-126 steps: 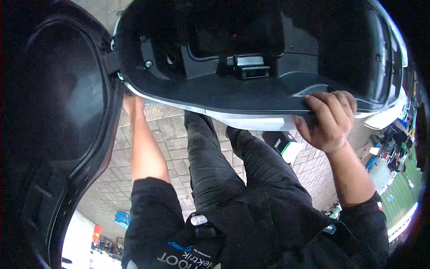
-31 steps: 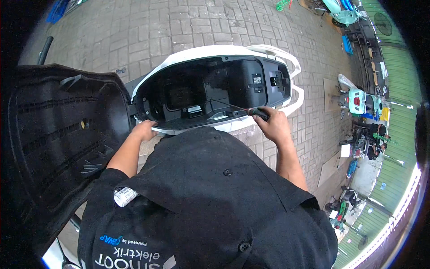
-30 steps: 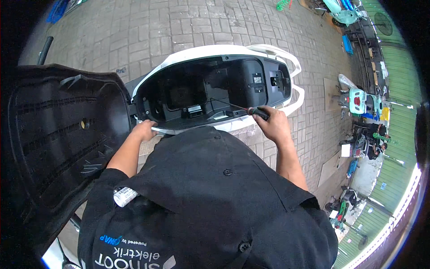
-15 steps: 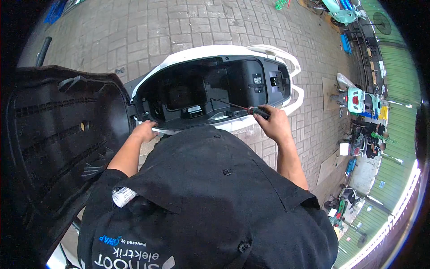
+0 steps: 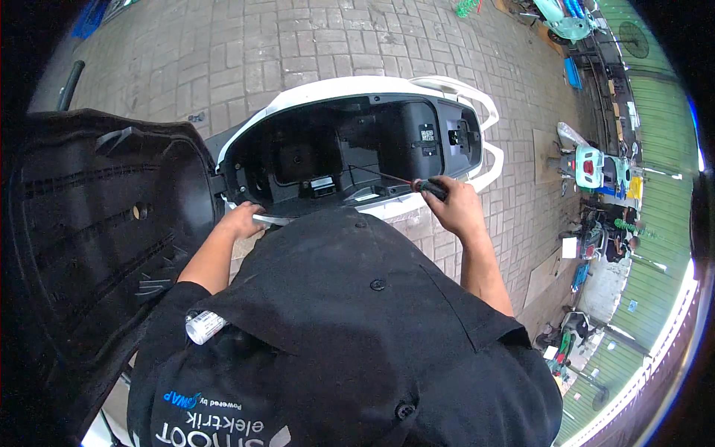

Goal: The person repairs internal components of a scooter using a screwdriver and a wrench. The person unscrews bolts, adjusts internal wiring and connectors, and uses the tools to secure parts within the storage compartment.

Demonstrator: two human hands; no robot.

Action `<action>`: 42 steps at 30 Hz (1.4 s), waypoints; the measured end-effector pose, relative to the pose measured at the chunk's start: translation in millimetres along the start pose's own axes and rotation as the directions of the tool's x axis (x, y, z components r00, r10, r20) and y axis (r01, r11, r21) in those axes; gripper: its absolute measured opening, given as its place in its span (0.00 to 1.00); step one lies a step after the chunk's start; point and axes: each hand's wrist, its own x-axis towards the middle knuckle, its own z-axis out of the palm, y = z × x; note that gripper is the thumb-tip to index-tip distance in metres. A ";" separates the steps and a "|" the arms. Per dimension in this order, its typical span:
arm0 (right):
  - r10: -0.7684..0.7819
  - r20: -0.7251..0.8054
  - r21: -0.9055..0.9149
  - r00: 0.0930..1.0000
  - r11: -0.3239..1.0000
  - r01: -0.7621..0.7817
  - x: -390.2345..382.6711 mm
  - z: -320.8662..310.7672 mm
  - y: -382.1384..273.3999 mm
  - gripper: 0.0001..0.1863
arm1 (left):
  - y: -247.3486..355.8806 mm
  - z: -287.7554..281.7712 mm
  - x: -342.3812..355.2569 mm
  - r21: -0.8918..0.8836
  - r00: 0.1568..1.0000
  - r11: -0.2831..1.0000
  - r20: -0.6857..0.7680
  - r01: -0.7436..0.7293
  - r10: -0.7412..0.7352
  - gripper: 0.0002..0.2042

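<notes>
we hold a screwdriver (image 5: 427, 186) in our right hand (image 5: 460, 207), the fingers wrapped around its dark handle near the scooter's near rim. its thin shaft points left into the under-seat compartment (image 5: 387, 138) of a white scooter (image 5: 320, 91); we cannot tell whether the tip touches anything in there. our left hand (image 5: 240, 220) lies on the near rim at the compartment's left end, close to the hinge (image 5: 221, 192); its fingertips are partly hidden, so we cannot tell whether it grips or only rests. the black seat (image 5: 104, 201) stands open to the left, its underside showing. inside the compartment, along the near side, we see a small silver-faced latch bracket (image 5: 322, 186). the white grab rails (image 5: 489, 173) extend at the right end. we wear a black shirt (image 5: 335, 283) with a white cylinder (image 5: 202, 328) tucked at the chest. beyond the brick paving (image 5: 357, 45), a pale teal scooter (image 5: 589, 167) stands on the right.
</notes>
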 end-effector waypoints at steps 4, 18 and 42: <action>-0.104 -0.016 -0.104 0.994 0.989 0.101 1.8 -0.5 -3.9 0.19 | -4.6 6.7 3.8 -0.002 0.999 1.000 -0.045 -0.013 0.013 0.28; 0.008 0.089 -0.078 0.996 0.997 -0.001 12.3 -13.6 -3.6 0.20 | -1.6 4.7 -1.0 -0.031 0.998 0.999 -0.059 0.033 -0.034 0.27; -0.466 0.474 -0.378 0.747 0.659 0.650 58.5 -32.6 -78.9 0.17 | -3.2 11.4 -2.2 -0.123 0.993 0.992 -0.105 0.036 -0.049 0.26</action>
